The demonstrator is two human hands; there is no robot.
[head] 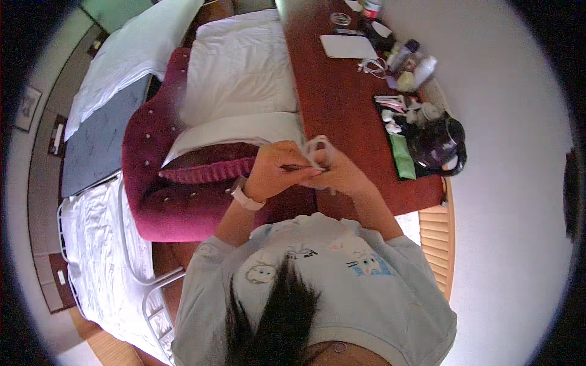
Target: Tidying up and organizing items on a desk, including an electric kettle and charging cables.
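My left hand, with a pale-banded watch on its wrist, meets my right hand above the edge between the maroon couch and the reddish-brown table. A blurred white looped cord or strap rises from the fingers of my right hand. The fingertips of my left hand are pressed together close against it. Part of a pale thing shows under the hands, but the fingers hide most of it. Whether my left hand grips the cord as well cannot be told.
A maroon tufted couch with white bedding stands to the left. On the table lie a white flat rectangular item, a coiled white cable, several bottles, a green packet and a dark kettle. A metal-framed bed stands farther left.
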